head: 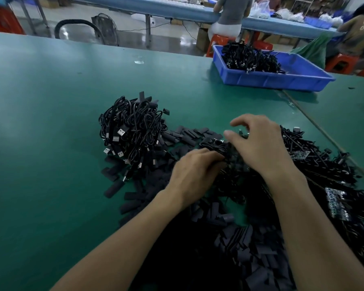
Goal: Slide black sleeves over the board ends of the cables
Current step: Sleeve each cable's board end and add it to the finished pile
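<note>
Head camera: a worker's two bare forearms reach over a green table (40,122) strewn with black parts.
Left hand (193,171): back up, its fingers curl onto a black cable (216,147) at the middle of the work area and grip it.
Right hand (259,148): arched just above and to the right of that cable, with thumb and forefinger bent and held apart. The palm is hidden, so whether its other fingers hold anything cannot be told.
Cable: a dark bunched length lying between the two hands, touching the left fingertips and running under the right hand. Its board end is not clear in the blur.
Black sleeves (189,135): short flat tubes scattered loose around and beneath both hands, spreading left past the wrist and thickening into a heap near the bottom edge.
Coiled cables (132,131): a mound with silver USB plugs showing, left of the hands and apart from them, resting on the edge of the sleeves.
Board-ended cables (315,164): a tangle right of the right hand, with a circuit board (336,204) lying in it.
Blue tray (271,80): at the table's far right, well apart from the hands, holding more black cables (248,57).
Background: a seated person (231,11) at a long bench, on a red stool (219,40).
</note>
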